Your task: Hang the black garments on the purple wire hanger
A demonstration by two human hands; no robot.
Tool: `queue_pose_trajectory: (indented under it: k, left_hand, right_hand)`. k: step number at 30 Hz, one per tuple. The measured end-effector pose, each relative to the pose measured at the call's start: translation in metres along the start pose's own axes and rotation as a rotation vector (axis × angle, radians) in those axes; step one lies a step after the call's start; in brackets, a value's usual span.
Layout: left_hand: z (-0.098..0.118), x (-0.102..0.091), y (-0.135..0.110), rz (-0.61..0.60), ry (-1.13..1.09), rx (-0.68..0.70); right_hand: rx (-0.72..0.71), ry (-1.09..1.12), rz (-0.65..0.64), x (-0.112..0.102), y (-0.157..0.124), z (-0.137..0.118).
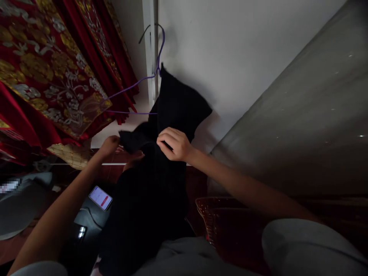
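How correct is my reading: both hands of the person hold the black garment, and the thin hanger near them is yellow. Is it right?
Only the colour is wrong. In the head view, the thin hanger is purple, not yellow; the left hand and right hand do hold the black garment.

Illumination dim overall. Black garment (184,105) beneath the right fingers (170,134) underexposed, folds indistinct. Soft shadow on pale wall (244,50) beyond them. Phone screen (100,198), below the left fingers (115,140), bright; left fingers slightly blurred.
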State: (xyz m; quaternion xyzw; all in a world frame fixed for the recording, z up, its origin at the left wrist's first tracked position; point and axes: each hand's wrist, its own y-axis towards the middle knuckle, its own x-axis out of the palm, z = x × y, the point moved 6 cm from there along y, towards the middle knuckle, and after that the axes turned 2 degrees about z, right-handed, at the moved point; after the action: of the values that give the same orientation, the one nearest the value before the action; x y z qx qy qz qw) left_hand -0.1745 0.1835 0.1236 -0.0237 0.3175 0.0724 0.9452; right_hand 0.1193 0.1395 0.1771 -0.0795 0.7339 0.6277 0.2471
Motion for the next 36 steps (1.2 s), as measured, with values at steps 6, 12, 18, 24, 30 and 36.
queue_pose_trajectory:
  k: [6, 12, 18, 24, 30, 36]
  left_hand:
    - [0.066, 0.005, -0.041, 0.106, -0.304, 0.319]
    - [0.146, 0.017, -0.085, 0.097, -0.286, 0.677]
    - [0.094, 0.062, -0.096, -0.543, -0.250, 0.377]
    - [0.055, 0.047, -0.098, -0.670, 0.205, 0.284]
    - [0.043, -0.010, -0.068, -0.455, 0.570, 0.245]
    - [0.071, -0.037, -0.057, 0.064, 0.566, 0.331]
  right_hand:
    - [0.321, 0.289, -0.181, 0.029, 0.002, -0.002]
    - [0.804, 0.648, -0.301, 0.047, 0.020, -0.021]
    - [0.790, 0.649, -0.281, -0.003, 0.055, -0.005]
    - [0.728, 0.223, 0.081, -0.010, 0.046, 0.089]
    - [0.939, -0.012, 0.044, -0.016, -0.002, 0.132]
    - [0.940, -0.110, 0.086, -0.070, -0.005, 0.121]
